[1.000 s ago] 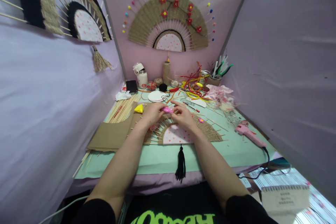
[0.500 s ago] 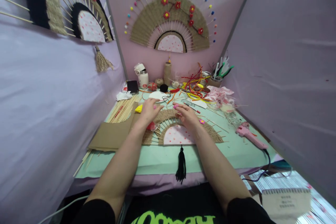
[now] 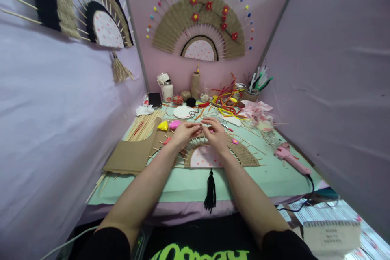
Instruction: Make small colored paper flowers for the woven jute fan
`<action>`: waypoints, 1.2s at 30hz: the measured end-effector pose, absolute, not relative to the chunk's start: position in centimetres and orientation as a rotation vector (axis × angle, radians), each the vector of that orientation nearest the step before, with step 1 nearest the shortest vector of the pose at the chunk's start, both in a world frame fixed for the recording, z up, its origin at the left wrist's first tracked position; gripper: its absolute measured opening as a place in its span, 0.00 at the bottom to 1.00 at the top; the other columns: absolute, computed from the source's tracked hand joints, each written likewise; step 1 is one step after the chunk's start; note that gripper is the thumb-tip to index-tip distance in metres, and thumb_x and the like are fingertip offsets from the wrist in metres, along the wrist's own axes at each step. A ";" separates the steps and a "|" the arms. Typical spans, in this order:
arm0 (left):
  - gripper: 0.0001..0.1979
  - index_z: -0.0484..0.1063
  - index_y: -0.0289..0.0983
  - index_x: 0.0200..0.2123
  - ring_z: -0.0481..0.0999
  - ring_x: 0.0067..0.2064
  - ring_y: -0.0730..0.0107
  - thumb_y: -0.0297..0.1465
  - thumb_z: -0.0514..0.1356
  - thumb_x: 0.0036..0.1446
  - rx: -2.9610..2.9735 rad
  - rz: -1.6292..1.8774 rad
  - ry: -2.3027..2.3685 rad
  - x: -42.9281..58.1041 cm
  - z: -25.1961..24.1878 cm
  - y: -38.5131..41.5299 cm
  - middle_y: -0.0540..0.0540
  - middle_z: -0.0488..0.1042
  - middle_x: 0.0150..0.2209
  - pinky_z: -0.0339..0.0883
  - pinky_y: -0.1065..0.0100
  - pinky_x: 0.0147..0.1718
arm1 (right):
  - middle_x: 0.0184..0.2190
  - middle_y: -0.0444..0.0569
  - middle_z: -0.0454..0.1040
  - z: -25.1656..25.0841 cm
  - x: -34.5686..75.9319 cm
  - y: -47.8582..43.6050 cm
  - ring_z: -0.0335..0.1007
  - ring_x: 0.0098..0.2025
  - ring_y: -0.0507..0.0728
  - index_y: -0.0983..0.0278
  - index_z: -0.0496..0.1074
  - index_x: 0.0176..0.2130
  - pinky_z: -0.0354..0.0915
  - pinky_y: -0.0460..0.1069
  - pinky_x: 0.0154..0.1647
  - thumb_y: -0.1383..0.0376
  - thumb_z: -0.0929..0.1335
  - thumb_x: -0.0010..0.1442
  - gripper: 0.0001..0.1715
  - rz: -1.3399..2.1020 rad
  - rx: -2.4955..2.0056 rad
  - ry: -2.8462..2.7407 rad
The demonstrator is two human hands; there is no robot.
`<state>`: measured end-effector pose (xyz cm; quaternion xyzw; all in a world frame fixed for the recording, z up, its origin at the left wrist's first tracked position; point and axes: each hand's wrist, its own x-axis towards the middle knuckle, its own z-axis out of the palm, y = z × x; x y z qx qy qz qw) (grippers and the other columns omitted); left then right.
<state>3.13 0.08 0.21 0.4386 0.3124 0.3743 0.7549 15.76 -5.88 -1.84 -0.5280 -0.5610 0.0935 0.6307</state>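
My left hand [image 3: 186, 133] and my right hand [image 3: 215, 132] meet above a woven twine fan [image 3: 248, 152], fingertips pinched together. Whatever sits between the fingers is too small and covered to make out. The fan lies flat, with thin sticks, a white half-round centre [image 3: 202, 157] with pink spots, and a pink flower [image 3: 234, 141] on its right side. A black tassel [image 3: 210, 193] hangs from its lower edge. Left of my left hand are a yellow packet [image 3: 163, 125] and a pink packet [image 3: 174, 124]. My left wrist partly hides a red piece [image 3: 167, 141].
Brown cardboard [image 3: 129, 156] and loose sticks [image 3: 143, 126] lie at the left. A pink glue gun [image 3: 291, 157] rests at the right, its cord over the edge. Behind are a white bottle [image 3: 166, 90], a twine cone [image 3: 195, 84], coloured pipe cleaners [image 3: 228, 101] and a tool pot [image 3: 250, 95].
My hands were apart, with a pink bit at my right fingertips. They have come together, my left hand moving right. The yellow and pink packets show more fully.
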 end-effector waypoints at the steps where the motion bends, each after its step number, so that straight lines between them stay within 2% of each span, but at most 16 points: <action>1: 0.04 0.78 0.30 0.29 0.75 0.28 0.78 0.19 0.65 0.48 0.947 0.836 0.700 3.1 0.3 0.2 0.46 0.78 0.26 0.70 0.74 0.35 | 0.45 0.52 0.73 -1.9 16.0 -5.8 0.69 0.48 0.58 0.60 0.77 0.38 0.69 0.51 0.39 0.63 0.67 0.56 0.10 0.219 -1.179 -1.254; 4: 0.07 0.77 0.30 0.32 0.77 0.31 0.77 0.17 0.61 0.51 0.940 0.892 0.707 2.9 0.6 0.5 0.43 0.79 0.30 0.71 0.71 0.42 | 0.43 0.51 0.73 -2.2 16.9 -5.4 0.70 0.46 0.57 0.61 0.76 0.38 0.69 0.50 0.37 0.62 0.66 0.57 0.10 0.238 -1.142 -1.170; 7: 0.07 0.77 0.31 0.32 0.78 0.34 0.75 0.17 0.62 0.50 0.959 0.921 0.688 2.9 0.7 0.5 0.43 0.79 0.32 0.71 0.69 0.45 | 0.41 0.51 0.73 -2.4 17.5 -5.1 0.70 0.44 0.57 0.61 0.76 0.35 0.69 0.50 0.36 0.61 0.66 0.57 0.09 0.238 -1.160 -1.137; 9: 0.06 0.77 0.31 0.32 0.77 0.31 0.76 0.20 0.66 0.48 1.002 0.926 0.683 2.9 0.7 0.6 0.44 0.79 0.30 0.71 0.71 0.39 | 0.40 0.51 0.73 -2.5 17.6 -5.1 0.70 0.43 0.57 0.62 0.75 0.33 0.69 0.49 0.35 0.61 0.66 0.57 0.09 0.216 -1.169 -1.137; 11: 0.08 0.76 0.31 0.31 0.73 0.26 0.80 0.25 0.69 0.45 1.059 0.934 0.688 2.8 0.5 0.7 0.46 0.77 0.26 0.68 0.76 0.29 | 0.39 0.50 0.73 -2.4 17.6 -5.1 0.70 0.42 0.56 0.62 0.75 0.33 0.68 0.49 0.34 0.62 0.66 0.57 0.08 0.190 -1.175 -1.141; 14: 0.15 0.72 0.31 0.25 0.63 0.18 0.86 0.37 0.70 0.44 1.103 0.954 0.672 2.6 0.4 1.0 0.52 0.69 0.18 0.52 0.80 0.16 | 0.37 0.50 0.73 -2.2 17.8 -5.2 0.69 0.42 0.56 0.62 0.75 0.33 0.67 0.48 0.33 0.63 0.66 0.56 0.08 0.150 -1.184 -1.130; 16: 0.21 0.68 0.32 0.21 0.55 0.14 0.87 0.44 0.68 0.45 1.091 0.949 0.658 2.5 0.4 1.3 0.56 0.62 0.14 0.43 0.79 0.13 | 0.37 0.50 0.74 -2.1 18.0 -5.3 0.69 0.42 0.55 0.62 0.75 0.32 0.66 0.47 0.33 0.63 0.66 0.57 0.08 0.118 -1.190 -1.111; 18: 0.24 0.65 0.34 0.20 0.51 0.13 0.87 0.48 0.66 0.46 1.073 0.936 0.667 2.4 0.3 1.4 0.57 0.59 0.12 0.39 0.78 0.13 | 0.37 0.49 0.74 -2.1 18.3 -5.3 0.69 0.42 0.55 0.62 0.75 0.32 0.66 0.47 0.34 0.63 0.66 0.57 0.09 0.089 -1.200 -1.081; 19: 0.23 0.66 0.33 0.21 0.52 0.13 0.87 0.48 0.66 0.46 1.072 0.934 0.676 2.4 0.3 1.5 0.56 0.60 0.13 0.40 0.77 0.14 | 0.36 0.49 0.74 -2.0 18.5 -5.2 0.69 0.42 0.55 0.62 0.75 0.32 0.66 0.47 0.34 0.63 0.66 0.57 0.09 0.078 -1.204 -1.061; 21: 0.21 0.70 0.32 0.24 0.60 0.17 0.85 0.45 0.69 0.43 1.080 0.952 0.677 2.4 0.2 1.6 0.53 0.67 0.17 0.49 0.77 0.17 | 0.36 0.49 0.74 -2.0 18.9 -5.2 0.69 0.41 0.55 0.63 0.75 0.32 0.65 0.47 0.34 0.63 0.66 0.56 0.09 0.064 -1.203 -1.020; 23: 0.19 0.74 0.32 0.28 0.69 0.24 0.80 0.39 0.72 0.37 1.111 0.993 0.659 2.5 0.0 1.7 0.48 0.75 0.24 0.60 0.75 0.25 | 0.35 0.49 0.74 -1.9 19.2 -5.2 0.70 0.40 0.55 0.63 0.75 0.32 0.65 0.48 0.35 0.63 0.66 0.56 0.09 0.054 -1.202 -0.984; 25: 0.18 0.75 0.33 0.29 0.74 0.31 0.75 0.35 0.73 0.33 1.167 1.039 0.655 2.6 -0.2 1.7 0.46 0.78 0.29 0.64 0.72 0.33 | 0.34 0.49 0.74 -1.8 19.3 -5.2 0.70 0.39 0.55 0.63 0.75 0.32 0.65 0.48 0.37 0.63 0.66 0.55 0.09 0.051 -1.210 -0.958; 27: 0.16 0.75 0.34 0.27 0.74 0.33 0.73 0.34 0.73 0.33 1.232 1.070 0.686 2.5 -0.3 1.6 0.47 0.77 0.29 0.64 0.70 0.36 | 0.34 0.48 0.74 -1.8 19.3 -5.2 0.69 0.39 0.54 0.63 0.75 0.32 0.65 0.48 0.37 0.63 0.66 0.55 0.09 0.058 -1.215 -0.951; 33: 0.13 0.72 0.35 0.23 0.67 0.26 0.77 0.33 0.72 0.35 1.315 1.103 0.704 2.5 -0.3 1.5 0.53 0.72 0.22 0.59 0.73 0.28 | 0.34 0.48 0.74 -1.9 19.1 -5.1 0.69 0.37 0.54 0.63 0.75 0.31 0.64 0.47 0.33 0.63 0.66 0.55 0.08 0.083 -1.220 -0.983; 36: 0.12 0.74 0.34 0.24 0.66 0.25 0.80 0.33 0.72 0.37 1.248 1.087 0.699 2.6 -0.3 1.5 0.52 0.73 0.22 0.59 0.74 0.27 | 0.34 0.48 0.74 -2.0 19.1 -5.1 0.69 0.38 0.54 0.62 0.75 0.32 0.63 0.47 0.32 0.63 0.66 0.55 0.09 0.085 -1.241 -0.987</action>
